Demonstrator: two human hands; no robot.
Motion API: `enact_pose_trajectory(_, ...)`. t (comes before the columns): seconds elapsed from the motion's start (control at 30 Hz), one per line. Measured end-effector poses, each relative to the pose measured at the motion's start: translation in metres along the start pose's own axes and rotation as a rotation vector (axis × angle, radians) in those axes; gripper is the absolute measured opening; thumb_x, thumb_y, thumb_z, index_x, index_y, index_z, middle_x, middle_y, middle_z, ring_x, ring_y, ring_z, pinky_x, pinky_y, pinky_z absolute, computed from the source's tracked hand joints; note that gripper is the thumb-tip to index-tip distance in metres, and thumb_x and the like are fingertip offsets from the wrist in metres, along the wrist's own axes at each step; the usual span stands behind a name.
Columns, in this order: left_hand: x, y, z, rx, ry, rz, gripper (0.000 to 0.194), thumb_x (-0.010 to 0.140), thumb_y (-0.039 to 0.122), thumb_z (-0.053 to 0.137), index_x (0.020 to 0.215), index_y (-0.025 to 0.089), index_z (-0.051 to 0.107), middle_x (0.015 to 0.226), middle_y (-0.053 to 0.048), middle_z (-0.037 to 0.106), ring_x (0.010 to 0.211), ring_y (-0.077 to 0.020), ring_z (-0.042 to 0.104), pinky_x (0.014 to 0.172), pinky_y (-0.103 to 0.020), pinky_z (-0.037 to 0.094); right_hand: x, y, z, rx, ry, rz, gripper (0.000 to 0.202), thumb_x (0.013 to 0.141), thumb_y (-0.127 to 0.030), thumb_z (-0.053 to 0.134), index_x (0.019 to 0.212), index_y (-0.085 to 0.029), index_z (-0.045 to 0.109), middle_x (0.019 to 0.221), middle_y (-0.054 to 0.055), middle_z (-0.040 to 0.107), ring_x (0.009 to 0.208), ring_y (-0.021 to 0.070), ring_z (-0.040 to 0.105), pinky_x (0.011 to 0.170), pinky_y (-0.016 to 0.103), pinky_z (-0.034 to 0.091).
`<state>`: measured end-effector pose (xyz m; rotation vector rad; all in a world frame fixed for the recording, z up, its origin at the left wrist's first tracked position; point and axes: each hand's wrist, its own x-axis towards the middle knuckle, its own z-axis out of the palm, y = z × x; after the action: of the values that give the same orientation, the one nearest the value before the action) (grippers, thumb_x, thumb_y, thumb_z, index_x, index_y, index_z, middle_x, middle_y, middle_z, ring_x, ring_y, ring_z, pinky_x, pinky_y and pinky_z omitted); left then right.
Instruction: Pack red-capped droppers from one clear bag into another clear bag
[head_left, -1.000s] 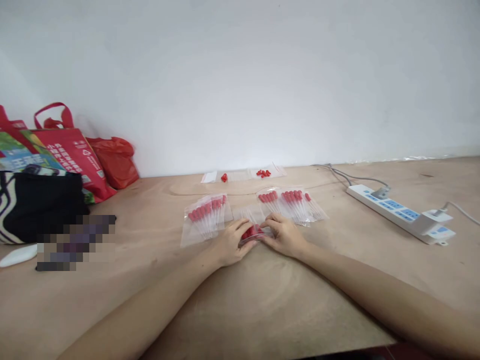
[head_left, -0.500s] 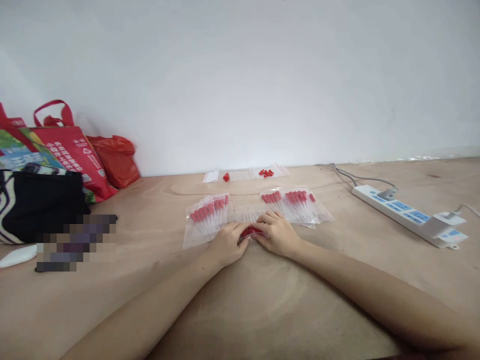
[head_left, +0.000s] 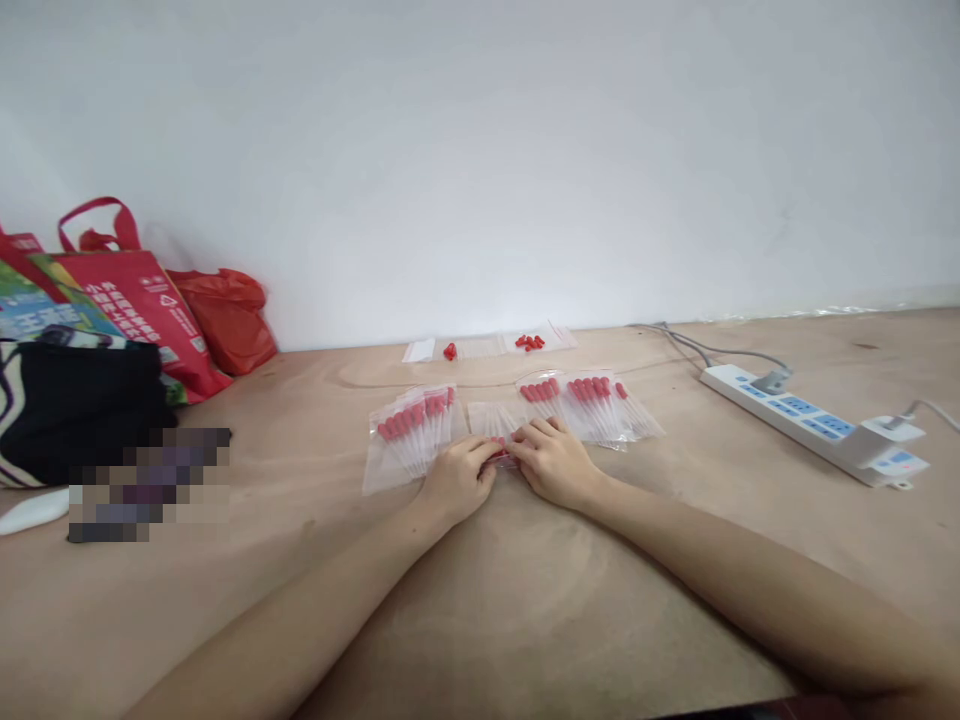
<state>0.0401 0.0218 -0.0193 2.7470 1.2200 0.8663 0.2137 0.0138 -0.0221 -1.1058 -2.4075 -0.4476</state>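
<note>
Near the middle of the table, my left hand (head_left: 461, 478) and my right hand (head_left: 551, 462) pinch the near edge of a clear plastic bag (head_left: 491, 415), one at each side. Red bulbs show between my fingers, and pale thin stems lie in the bag beyond them. Left of it rest overlapping clear bags of red-bulbed droppers (head_left: 409, 425). To the right are more bagged droppers (head_left: 596, 395). Farther back lie loose red bulbs (head_left: 529, 343) on clear bags, with pale stems (head_left: 482, 347) and a small red cluster (head_left: 450, 351).
A white power strip (head_left: 787, 415) with plugs and grey cords is on the right. At the left stand a red shopping bag (head_left: 142, 300), a red plastic bag (head_left: 232, 315) and a black bag (head_left: 82, 410). A white wall (head_left: 480, 180) rises behind the table.
My fingers have closed in over the bag's near edge, and less of the red bulbs shows between them. The view has shifted slightly.
</note>
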Motion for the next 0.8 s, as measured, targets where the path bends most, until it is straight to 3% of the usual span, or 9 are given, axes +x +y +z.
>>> enact_pose_trajectory(0.13, -0.001, -0.005, 0.0, -0.036, 0.016, 0.009, 0.025, 0.073, 0.01, 0.048, 0.094, 0.017, 0.06, 0.096, -0.006, 0.06, 0.088, -0.0174, 0.056, 0.08, -0.033, 0.048, -0.004, 0.007, 0.004, 0.159, 0.017, 0.049, 0.022, 0.081, -0.021, 0.048, 0.1, -0.02, 0.057, 0.089, 0.006, 0.055, 0.084, 0.0171, 0.047, 0.07, 0.03, 0.035)
enact_pose_trajectory(0.27, -0.006, -0.012, -0.012, -0.032, -0.001, 0.101, 0.033, 0.074, 0.029, 0.056, 0.105, 0.017, 0.055, 0.106, -0.01, 0.055, 0.097, -0.0201, 0.053, 0.083, -0.035, 0.047, -0.011, 0.019, 0.0, 0.324, 0.051, -0.071, 0.032, 0.08, -0.038, 0.051, 0.105, -0.019, 0.053, 0.096, 0.007, 0.053, 0.085, 0.0154, 0.049, 0.072, 0.028, 0.038)
enact_pose_trajectory(0.37, -0.011, -0.021, -0.023, 0.052, -0.002, 0.239, 0.03, 0.078, 0.031, 0.052, 0.104, 0.017, 0.055, 0.104, -0.009, 0.056, 0.096, -0.0189, 0.054, 0.082, -0.034, 0.048, -0.015, 0.026, -0.005, 0.261, 0.08, -0.173, 0.026, 0.081, -0.037, 0.049, 0.098, -0.018, 0.056, 0.09, 0.006, 0.055, 0.08, 0.0146, 0.049, 0.07, 0.029, 0.036)
enact_pose_trajectory(0.57, -0.012, -0.037, -0.031, 0.3, -0.023, 0.515, 0.025, 0.087, 0.016, 0.034, 0.098, 0.017, 0.056, 0.091, -0.005, 0.063, 0.083, -0.0133, 0.06, 0.076, -0.028, 0.052, -0.014, 0.03, -0.008, 0.0, 0.11, -0.331, 0.023, 0.086, -0.019, 0.036, 0.085, -0.017, 0.059, 0.074, 0.005, 0.056, 0.069, 0.013, 0.046, 0.065, 0.03, 0.03)
enact_pose_trajectory(0.8, -0.004, -0.037, -0.017, 0.287, 0.009, 0.499, 0.028, 0.086, 0.014, 0.032, 0.098, 0.016, 0.057, 0.09, -0.006, 0.065, 0.08, -0.0138, 0.061, 0.071, -0.027, 0.052, -0.005, 0.031, 0.003, -0.077, 0.14, -0.365, 0.025, 0.087, -0.02, 0.036, 0.077, -0.016, 0.058, 0.069, 0.004, 0.054, 0.067, 0.0126, 0.043, 0.063, 0.03, 0.027)
